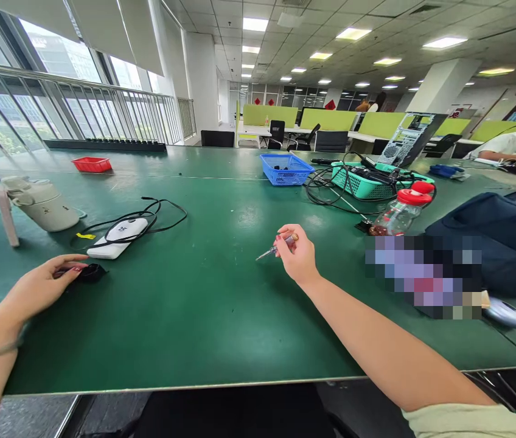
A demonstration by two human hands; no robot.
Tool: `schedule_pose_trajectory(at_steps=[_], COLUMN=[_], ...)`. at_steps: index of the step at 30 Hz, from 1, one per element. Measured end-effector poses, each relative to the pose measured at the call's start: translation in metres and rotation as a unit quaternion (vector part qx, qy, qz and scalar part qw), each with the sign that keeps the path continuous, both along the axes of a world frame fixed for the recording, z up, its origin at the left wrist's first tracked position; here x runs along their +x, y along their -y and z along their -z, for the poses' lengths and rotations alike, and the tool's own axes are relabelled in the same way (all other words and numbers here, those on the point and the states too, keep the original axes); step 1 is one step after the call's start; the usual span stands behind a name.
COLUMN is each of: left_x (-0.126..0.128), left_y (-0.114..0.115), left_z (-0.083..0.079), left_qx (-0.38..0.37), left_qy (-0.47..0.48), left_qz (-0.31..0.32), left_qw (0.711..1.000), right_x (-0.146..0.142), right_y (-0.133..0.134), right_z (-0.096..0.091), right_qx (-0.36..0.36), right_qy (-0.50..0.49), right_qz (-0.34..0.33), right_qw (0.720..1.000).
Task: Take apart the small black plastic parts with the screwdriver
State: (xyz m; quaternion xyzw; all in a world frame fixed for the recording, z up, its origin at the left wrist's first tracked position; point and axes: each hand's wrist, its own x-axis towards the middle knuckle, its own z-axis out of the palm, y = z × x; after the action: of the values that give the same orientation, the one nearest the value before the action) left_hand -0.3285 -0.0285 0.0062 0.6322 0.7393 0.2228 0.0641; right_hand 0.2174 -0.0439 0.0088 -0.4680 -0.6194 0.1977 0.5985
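My right hand (298, 255) is raised a little over the middle of the green table (203, 316) and pinches a small screwdriver (272, 249) whose metal tip points left. My left hand (45, 283) rests on the table at the left, its fingertips on a small black object (91, 272) that I cannot make out. Just beyond that lies a white power bank (118, 237) with a black cable (157, 219) looped around it.
A beige kettle (43, 204) stands at far left, a red tray (92, 164) behind it. A blue basket (286, 168) and a teal basket (367, 180) with cables sit at the back. A red-capped bottle (399, 213) and a dark bag (499, 243) lie right. Another person (513, 146) sits far right.
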Motion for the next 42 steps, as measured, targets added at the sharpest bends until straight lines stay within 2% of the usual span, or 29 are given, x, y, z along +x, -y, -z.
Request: schedule_pose_trajectory(at_steps=[4, 8, 13, 17, 20, 24, 30, 37, 42], left_x=[0.001, 0.008, 0.031, 0.048, 0.054, 0.055, 0.058, 0.055, 0.05], left_y=[0.0, 0.005, 0.016, 0.023, 0.023, 0.024, 0.032, 0.031, 0.03], left_z=[-0.001, -0.011, -0.033, -0.041, -0.042, -0.042, -0.039, -0.033, -0.031], left_qx=[-0.036, -0.035, 0.023, 0.075, 0.088, 0.065, 0.079, 0.099, 0.08], left_qy=[0.077, 0.063, 0.033, 0.046, 0.073, 0.088, 0.151, 0.172, 0.187], left_qz=[-0.003, -0.015, -0.07, -0.088, -0.087, -0.108, -0.069, -0.008, -0.013], left_qw=[0.996, 0.997, 0.997, 0.992, 0.99, 0.988, 0.983, 0.98, 0.979], right_x=[0.0, 0.001, 0.001, 0.001, 0.002, 0.001, 0.001, 0.001, 0.001], right_y=[0.0, -0.001, 0.0, -0.002, -0.004, -0.005, -0.003, -0.002, -0.001], right_z=[0.0, -0.002, -0.003, 0.0, 0.002, 0.002, 0.001, 0.0, -0.002], right_qx=[-0.001, 0.001, -0.001, -0.001, -0.002, -0.006, -0.001, 0.001, 0.004], right_qy=[-0.002, -0.003, -0.007, -0.003, -0.006, -0.012, -0.01, -0.011, -0.007], right_qz=[0.004, 0.008, -0.001, -0.005, -0.007, -0.009, -0.014, -0.012, -0.01], right_qw=[1.0, 1.0, 1.0, 1.0, 1.0, 1.0, 1.0, 1.0, 1.0])
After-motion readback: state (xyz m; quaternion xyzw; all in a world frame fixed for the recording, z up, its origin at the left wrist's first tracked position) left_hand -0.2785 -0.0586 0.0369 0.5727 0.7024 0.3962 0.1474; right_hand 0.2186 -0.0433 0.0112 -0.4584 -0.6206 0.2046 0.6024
